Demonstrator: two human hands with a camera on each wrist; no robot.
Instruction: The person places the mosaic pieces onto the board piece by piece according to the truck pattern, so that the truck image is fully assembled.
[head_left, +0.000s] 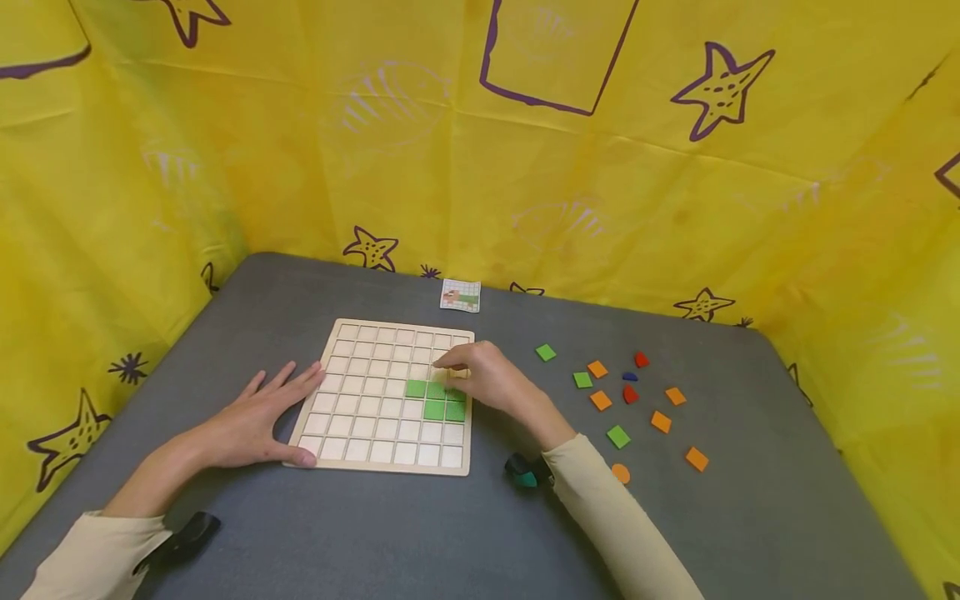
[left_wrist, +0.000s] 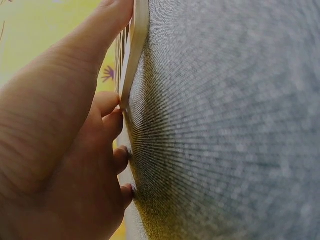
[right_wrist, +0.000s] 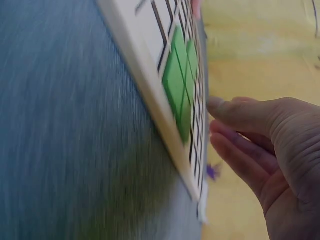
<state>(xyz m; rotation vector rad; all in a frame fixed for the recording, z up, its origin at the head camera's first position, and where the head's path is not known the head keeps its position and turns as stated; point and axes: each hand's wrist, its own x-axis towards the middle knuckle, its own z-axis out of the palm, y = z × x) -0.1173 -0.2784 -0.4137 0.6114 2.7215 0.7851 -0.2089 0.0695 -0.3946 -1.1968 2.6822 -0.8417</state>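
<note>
In the head view, a pale wooden grid board [head_left: 375, 408] lies on the table with several green square tiles [head_left: 434, 409] set into cells near its right side. My left hand [head_left: 251, 421] rests at the board's left edge, fingers spread and thumb at the near corner. The left wrist view shows that thumb [left_wrist: 107, 22] against the board's rim [left_wrist: 132, 60]. My right hand [head_left: 487, 379] hovers above the green tiles, partly covering one. Its thumb and fingers [right_wrist: 240, 112] are close together in the right wrist view, with no piece visible between them.
Right of the board lie loose orange squares [head_left: 661, 422], green squares [head_left: 618, 437], red pieces [head_left: 630, 393], a blue piece [head_left: 630, 377] and an orange disc [head_left: 620, 473]. A small picture card [head_left: 461, 296] lies behind the board. Yellow patterned cloth [head_left: 480, 183] encloses the grey table [head_left: 360, 533].
</note>
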